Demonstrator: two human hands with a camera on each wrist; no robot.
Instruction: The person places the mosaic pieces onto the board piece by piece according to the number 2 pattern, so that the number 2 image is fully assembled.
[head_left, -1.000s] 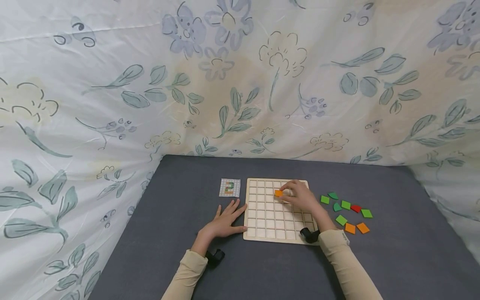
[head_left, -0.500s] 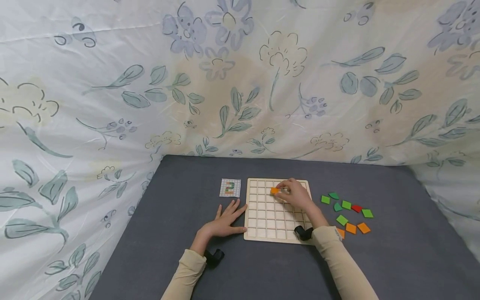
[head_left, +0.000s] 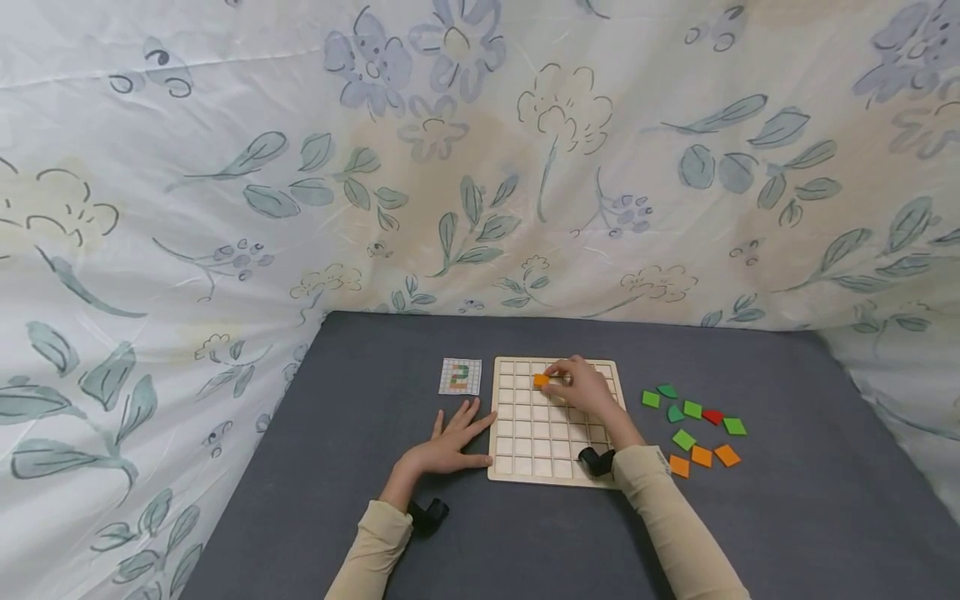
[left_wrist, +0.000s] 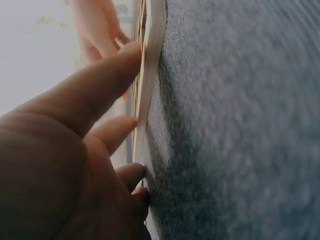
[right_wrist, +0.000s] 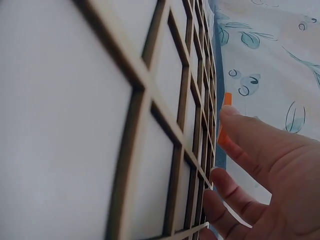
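A wooden grid board (head_left: 525, 425) lies on the dark cloth, its square cells bounded by thin raised strips. Over its upper part my right hand (head_left: 587, 392) pinches an orange square tile (head_left: 541, 380) between thumb and fingers. In the right wrist view the tile (right_wrist: 227, 99) stands at the fingertips, close to the strips; whether it touches the board I cannot tell. My left hand (head_left: 442, 447) rests with spread fingers at the board's left edge. The left wrist view has its thumb and a finger touching the board's side (left_wrist: 147, 75).
A small card (head_left: 460, 377) with a coloured figure on a grid lies left of the board. To the right are scattered loose tiles: several light green squares (head_left: 683, 440), orange squares (head_left: 701, 456), dark green pieces (head_left: 667, 391) and a red one (head_left: 712, 417). A floral curtain hangs behind.
My right hand has moved left and slightly away from me across the board with the orange tile. An orange tile on the cloth came out from behind the right sleeve. My left hand stays put.
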